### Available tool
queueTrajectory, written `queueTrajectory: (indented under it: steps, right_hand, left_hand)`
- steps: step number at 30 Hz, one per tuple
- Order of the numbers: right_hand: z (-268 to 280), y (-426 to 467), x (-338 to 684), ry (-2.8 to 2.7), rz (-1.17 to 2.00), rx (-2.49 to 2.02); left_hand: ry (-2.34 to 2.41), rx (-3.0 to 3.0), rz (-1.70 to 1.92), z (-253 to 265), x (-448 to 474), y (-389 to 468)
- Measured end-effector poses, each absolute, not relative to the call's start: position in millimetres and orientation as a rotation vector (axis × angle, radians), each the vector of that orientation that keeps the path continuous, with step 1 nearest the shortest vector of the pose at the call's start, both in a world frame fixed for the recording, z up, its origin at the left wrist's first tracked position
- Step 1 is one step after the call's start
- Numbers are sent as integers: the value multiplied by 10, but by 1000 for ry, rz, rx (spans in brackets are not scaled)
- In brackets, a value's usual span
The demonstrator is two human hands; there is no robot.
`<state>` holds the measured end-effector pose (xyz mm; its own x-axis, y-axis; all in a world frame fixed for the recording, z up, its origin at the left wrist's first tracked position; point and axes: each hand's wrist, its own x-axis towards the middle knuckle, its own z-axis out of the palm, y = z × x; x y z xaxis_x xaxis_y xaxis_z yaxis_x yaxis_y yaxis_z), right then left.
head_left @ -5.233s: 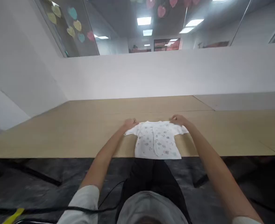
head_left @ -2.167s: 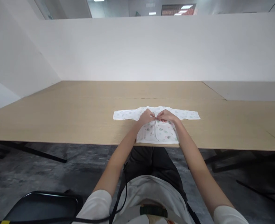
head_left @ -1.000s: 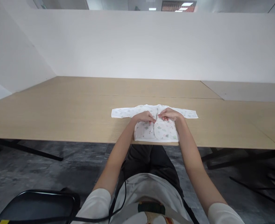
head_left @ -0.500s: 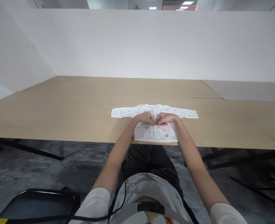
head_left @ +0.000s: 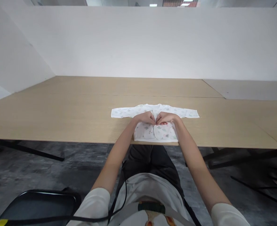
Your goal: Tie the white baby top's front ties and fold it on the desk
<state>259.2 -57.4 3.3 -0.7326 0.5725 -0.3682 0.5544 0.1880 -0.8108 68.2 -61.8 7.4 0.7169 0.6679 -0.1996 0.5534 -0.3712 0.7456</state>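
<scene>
The white shirt (head_left: 144, 133) is stretching its long axis left to right across the table (head_left: 58, 116), neckline (head_left: 147, 106) pointing away (hem (head_left: 156, 140) lying by the near edge). The left hand (head_left: 147, 117) and right hand (head_left: 166, 117) are pinching its front, fingertips closed.

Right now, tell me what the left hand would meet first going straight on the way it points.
Most likely the right hand: its fingers face those of the left hand over the white shirt, perhaps touching.

White wall (head_left: 138, 40) behind pale wood tabletop (head_left: 65, 116); window (head_left: 117, 2) along top; mottled dark grey floor (head_left: 23, 175); black chair (head_left: 41, 205).
</scene>
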Motion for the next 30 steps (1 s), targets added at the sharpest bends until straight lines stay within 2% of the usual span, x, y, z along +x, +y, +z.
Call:
queueTrajectory:
  steps: [30]
  right_hand:
    - [107, -639, 2601, -2299, 1676, -1208]
  left_hand:
    - [822, 2068, 254, -35, 639, -551]
